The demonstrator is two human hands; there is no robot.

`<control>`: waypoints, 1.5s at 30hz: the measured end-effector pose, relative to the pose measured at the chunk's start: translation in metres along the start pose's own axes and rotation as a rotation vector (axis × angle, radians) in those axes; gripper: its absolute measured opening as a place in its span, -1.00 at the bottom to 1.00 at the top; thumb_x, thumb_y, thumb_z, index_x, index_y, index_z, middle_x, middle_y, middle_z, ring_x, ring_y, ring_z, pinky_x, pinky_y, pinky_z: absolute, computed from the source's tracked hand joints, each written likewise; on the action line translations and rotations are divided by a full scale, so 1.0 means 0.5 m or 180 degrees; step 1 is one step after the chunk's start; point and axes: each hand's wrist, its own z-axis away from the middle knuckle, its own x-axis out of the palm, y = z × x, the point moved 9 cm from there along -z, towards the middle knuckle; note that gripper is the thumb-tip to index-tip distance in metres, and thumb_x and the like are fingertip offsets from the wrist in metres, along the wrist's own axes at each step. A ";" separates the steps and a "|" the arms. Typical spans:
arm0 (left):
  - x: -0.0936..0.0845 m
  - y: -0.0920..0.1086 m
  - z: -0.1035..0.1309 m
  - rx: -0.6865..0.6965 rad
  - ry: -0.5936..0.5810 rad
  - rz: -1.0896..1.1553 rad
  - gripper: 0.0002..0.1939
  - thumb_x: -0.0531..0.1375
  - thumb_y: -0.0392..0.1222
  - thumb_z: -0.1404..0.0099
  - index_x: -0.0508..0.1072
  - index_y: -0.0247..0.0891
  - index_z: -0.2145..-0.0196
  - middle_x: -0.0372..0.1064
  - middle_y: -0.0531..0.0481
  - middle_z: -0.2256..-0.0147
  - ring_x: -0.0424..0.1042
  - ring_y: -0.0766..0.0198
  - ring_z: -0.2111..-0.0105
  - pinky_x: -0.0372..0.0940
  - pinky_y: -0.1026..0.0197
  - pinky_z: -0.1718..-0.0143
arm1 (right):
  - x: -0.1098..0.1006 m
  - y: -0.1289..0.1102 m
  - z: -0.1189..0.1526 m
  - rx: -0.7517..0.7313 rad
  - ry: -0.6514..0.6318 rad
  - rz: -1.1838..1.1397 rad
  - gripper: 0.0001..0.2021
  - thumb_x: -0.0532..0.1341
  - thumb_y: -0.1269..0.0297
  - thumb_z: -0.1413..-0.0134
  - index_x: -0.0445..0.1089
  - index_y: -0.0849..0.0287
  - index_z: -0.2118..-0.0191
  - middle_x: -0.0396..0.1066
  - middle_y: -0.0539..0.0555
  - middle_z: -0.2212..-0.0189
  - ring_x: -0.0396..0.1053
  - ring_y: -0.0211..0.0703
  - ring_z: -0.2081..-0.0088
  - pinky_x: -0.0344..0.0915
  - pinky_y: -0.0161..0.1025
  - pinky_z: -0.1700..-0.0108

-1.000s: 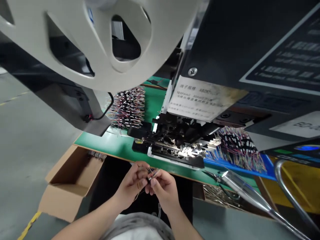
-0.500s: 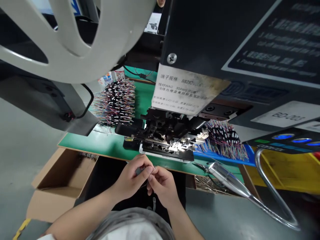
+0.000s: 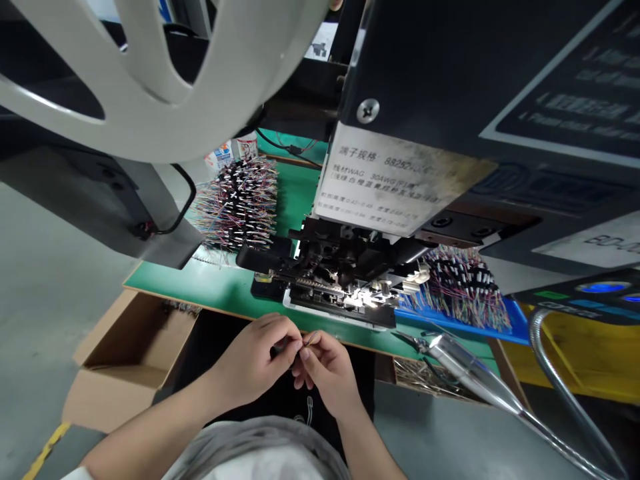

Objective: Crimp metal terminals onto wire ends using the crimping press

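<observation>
My left hand [image 3: 263, 353] is closed in a pinch, thumb against forefinger, just in front of the green bench edge. Its fingertips meet those of my right hand [image 3: 327, 370], which is also pinched. A short, thin wire [image 3: 311, 339] shows at the right fingertips; most of it is hidden by the fingers. Beyond both hands stands the crimping machine's lit press area [image 3: 367, 297], apart from them. A bundled pile of multicoloured wires [image 3: 237, 207] lies on the bench to the left. Another wire pile [image 3: 465, 283] rests in a blue tray [image 3: 517, 327] on the right.
A large pale reel [image 3: 215, 120] and the dark machine housing [image 3: 430, 73] overhang the bench. A metal gooseneck lamp [image 3: 465, 367] reaches in from the right. An open cardboard box [image 3: 107, 400] stands at lower left. A yellow bin [image 3: 575, 353] is at far right.
The view has shifted a little, so the machine and bench sit further right. My hands stay together at the fingertips, and the thin wire shows more clearly above the right fingers.
</observation>
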 end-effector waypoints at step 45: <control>0.077 -0.049 -0.013 -0.0402 -0.0067 0.1253 -0.86 0.21 -0.31 -0.30 0.55 -0.18 0.20 0.50 0.01 0.29 0.48 0.23 0.30 0.36 0.26 0.27 | -0.042 -0.047 -0.013 -0.0409 0.0395 -0.0034 -0.75 0.32 0.16 -0.16 0.29 0.18 0.34 0.11 -0.25 0.70 -0.05 -0.54 0.78 -0.10 -0.56 0.73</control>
